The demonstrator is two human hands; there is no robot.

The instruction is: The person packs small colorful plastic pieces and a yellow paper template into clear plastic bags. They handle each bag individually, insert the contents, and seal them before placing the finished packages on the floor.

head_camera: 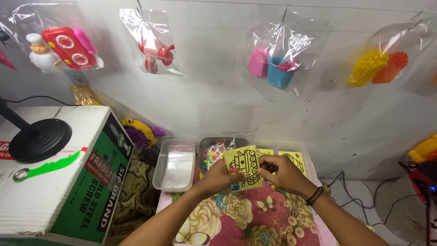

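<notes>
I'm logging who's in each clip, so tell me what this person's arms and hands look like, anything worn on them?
Both forearms are bare, no sleeves or gloves in view. The right hand has a dark beaded bracelet around its wrist. The left hand shows no ring, watch or band.

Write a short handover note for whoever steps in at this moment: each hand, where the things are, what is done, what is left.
Left hand and right hand both pinch one yellow card with a black line drawing, held above the floral cloth.
More yellow cards lie behind it.
Clear tray of plastic bags and tray of colourful small items sit beyond.
Done: one card picked up. Left: cannot tell.
</notes>
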